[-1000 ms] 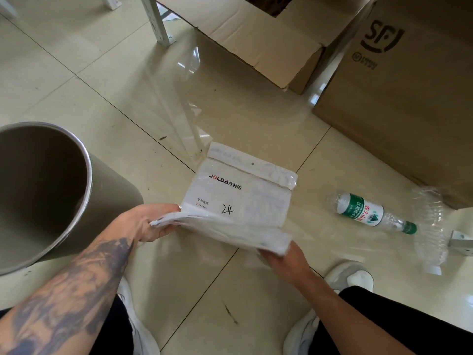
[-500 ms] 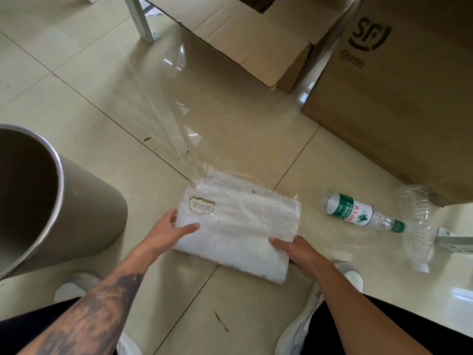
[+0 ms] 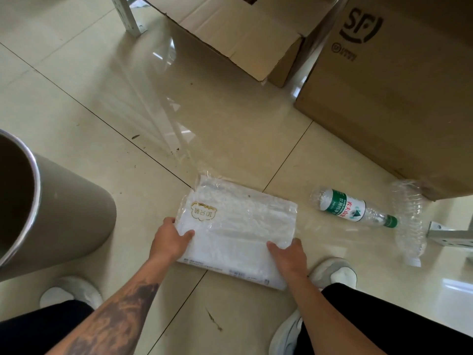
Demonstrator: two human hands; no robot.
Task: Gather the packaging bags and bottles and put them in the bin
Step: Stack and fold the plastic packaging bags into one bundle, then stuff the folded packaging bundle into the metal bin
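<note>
A stack of white and clear packaging bags (image 3: 238,226) lies low over the tiled floor in front of me, with a gold-edged label near its left corner. My left hand (image 3: 170,242) grips its left edge and my right hand (image 3: 288,254) grips its lower right edge. To the right a clear bottle with a green and white label (image 3: 350,207) lies on its side. Just beyond it lies a crushed clear bottle (image 3: 408,221). The grey round bin (image 3: 64,213) with a metal rim stands open at the left edge.
A large brown carton with a black logo (image 3: 399,98) stands at the right. An open cardboard box (image 3: 245,34) sits at the top. White metal frame legs show at top left (image 3: 129,16) and at the right edge (image 3: 450,235). My white shoes flank the bags.
The bags have been turned over and lowered toward the floor: the printed face with "24" is gone and the gold label side faces up. Both hands stayed on the stack.
</note>
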